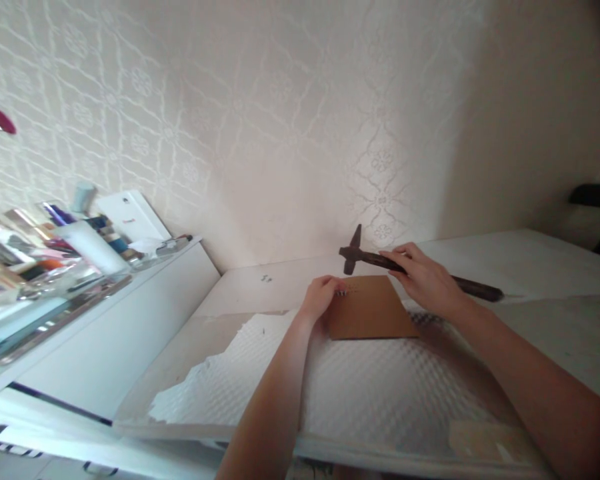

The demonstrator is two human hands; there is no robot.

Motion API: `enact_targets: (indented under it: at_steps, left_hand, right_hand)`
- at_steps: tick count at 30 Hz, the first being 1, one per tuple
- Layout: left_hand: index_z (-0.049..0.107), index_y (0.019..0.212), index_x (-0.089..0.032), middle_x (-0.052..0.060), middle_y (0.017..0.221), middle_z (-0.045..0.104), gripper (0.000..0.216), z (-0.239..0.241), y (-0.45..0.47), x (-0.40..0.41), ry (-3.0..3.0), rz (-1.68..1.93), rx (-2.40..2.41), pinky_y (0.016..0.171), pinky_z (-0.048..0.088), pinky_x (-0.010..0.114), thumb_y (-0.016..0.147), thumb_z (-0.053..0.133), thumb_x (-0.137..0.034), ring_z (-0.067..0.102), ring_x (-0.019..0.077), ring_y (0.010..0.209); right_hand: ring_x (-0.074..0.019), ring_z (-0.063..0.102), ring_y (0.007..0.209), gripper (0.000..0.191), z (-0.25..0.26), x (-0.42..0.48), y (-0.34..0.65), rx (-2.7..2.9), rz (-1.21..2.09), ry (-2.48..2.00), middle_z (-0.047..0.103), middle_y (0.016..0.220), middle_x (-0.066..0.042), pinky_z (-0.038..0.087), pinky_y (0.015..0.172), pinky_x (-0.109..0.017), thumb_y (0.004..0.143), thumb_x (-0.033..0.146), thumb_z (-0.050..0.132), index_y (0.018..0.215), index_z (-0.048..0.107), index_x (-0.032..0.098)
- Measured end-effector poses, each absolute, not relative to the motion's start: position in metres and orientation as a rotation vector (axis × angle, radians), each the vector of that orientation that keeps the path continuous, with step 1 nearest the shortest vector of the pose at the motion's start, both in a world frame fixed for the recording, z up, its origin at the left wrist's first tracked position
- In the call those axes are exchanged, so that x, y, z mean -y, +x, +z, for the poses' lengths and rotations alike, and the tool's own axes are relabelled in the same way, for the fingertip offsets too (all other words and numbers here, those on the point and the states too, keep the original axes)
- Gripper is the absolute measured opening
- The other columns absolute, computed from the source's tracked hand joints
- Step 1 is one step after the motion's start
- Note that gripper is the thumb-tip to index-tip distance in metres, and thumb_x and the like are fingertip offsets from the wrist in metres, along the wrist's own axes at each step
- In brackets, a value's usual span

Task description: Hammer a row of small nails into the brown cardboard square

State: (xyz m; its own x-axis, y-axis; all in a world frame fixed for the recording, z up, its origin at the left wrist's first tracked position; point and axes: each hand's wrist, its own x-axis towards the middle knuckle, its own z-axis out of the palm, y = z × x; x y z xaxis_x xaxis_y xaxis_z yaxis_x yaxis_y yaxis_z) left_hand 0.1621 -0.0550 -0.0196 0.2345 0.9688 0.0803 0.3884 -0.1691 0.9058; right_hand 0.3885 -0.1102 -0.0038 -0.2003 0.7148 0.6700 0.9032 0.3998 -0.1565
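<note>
My right hand (pixel 425 280) is wrapped round the dark handle of a hammer (pixel 351 253), its head raised above the far edge of a flat brown board (pixel 373 317). The far left corner of that board is where my left hand (pixel 325 293) rests, fingers drawn together. Several small nail-like bits (pixel 341 292) show by its fingertips; whether one is pinched there is too small to tell. A row of tiny marks runs along the board's far side. Beneath the board lies a white textured sheet (pixel 360 393).
A few small metal pieces (pixel 266 278) lie on the table behind the sheet. To the left stands a white cabinet (pixel 130 333) crowded with bottles, tubes and a white box (pixel 133 217). A patterned wall (pixel 280 133) rises behind. A dark object (pixel 595 197) is at far right.
</note>
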Motion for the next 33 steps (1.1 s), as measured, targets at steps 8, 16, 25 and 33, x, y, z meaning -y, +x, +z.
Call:
enact_targets:
  at_steps: [8, 16, 25, 33]
  left_hand:
    - [0.069, 0.084, -0.013, 0.007, 0.085, 0.07, 0.023, -0.0219, 0.1626, 0.0492, 1.68, 0.925, -1.271, 0.079, 0.045, 0.027, 0.069, 0.051, -0.016, 0.061, 0.0174, 0.083]
    - [0.067, 0.076, -0.014, 0.005, 0.08, 0.068, 0.018, -0.0216, 0.1624, 0.0486, 1.725, 0.927, -1.264, 0.078, 0.044, 0.027, 0.069, 0.051, -0.017, 0.059, 0.0168, 0.082]
    - [0.068, 0.077, -0.015, 0.006, 0.081, 0.069, 0.019, -0.0236, 0.1625, 0.0473, 1.701, 0.937, -1.266, 0.081, 0.044, 0.029, 0.068, 0.052, -0.017, 0.06, 0.0174, 0.082]
    - [0.067, 0.076, -0.014, 0.005, 0.081, 0.068, 0.017, -0.0186, 0.1635, 0.0527, 1.676, 0.934, -1.259, 0.075, 0.043, 0.026, 0.069, 0.052, -0.017, 0.059, 0.0161, 0.079]
  right_hand:
    - [-0.022, 0.057, 0.1, 0.038, -0.005, 0.1108, 0.3837, 2.103, -0.314, -1.26, 0.059, 0.113, -0.009, 0.051, 0.079, -0.034, 0.085, 0.006, 0.041, 0.12, 0.055, 0.017]
    - [-0.0225, 0.057, 0.098, 0.039, -0.0016, 0.114, 0.3815, 2.144, -0.425, -1.245, 0.063, 0.11, -0.008, 0.051, 0.075, -0.033, 0.084, 0.003, 0.044, 0.118, 0.059, 0.018]
    - [-0.0216, 0.057, 0.098, 0.038, 0.0018, 0.1165, 0.3825, 2.124, -0.47, -1.248, 0.063, 0.11, -0.006, 0.05, 0.072, -0.031, 0.085, 0.005, 0.046, 0.117, 0.06, 0.019]
    - [-0.0214, 0.058, 0.097, 0.04, 0.0034, 0.1174, 0.3819, 2.127, -0.49, -1.241, 0.064, 0.109, -0.007, 0.05, 0.069, -0.03, 0.084, 0.004, 0.047, 0.117, 0.061, 0.02]
